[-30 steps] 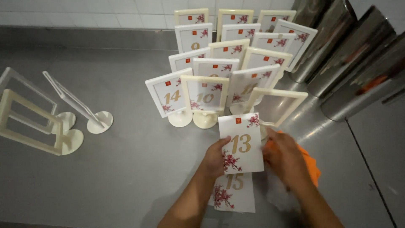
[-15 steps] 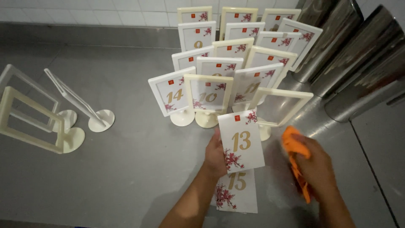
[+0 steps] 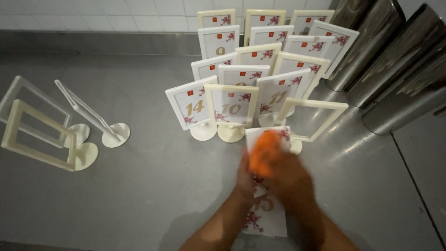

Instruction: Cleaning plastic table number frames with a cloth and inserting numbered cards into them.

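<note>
Wiping is under way: the right hand (image 3: pixel 290 179) clutches an orange cloth (image 3: pixel 264 151) against the upright number card (image 3: pixel 278 135) gripped by the left hand (image 3: pixel 245 179) near the tabletop's (image 3: pixel 153 186) front edge, so the next move likely needs steady card support.

A white card (image 3: pixel 278 135) printed with red blossoms stands tilted up near the middle of the steel surface (image 3: pixel 153 195), its face mostly covered by a blurred orange cloth (image 3: pixel 264 152). A second matching card (image 3: pixel 265 217) lies flat toward the near edge.
</note>
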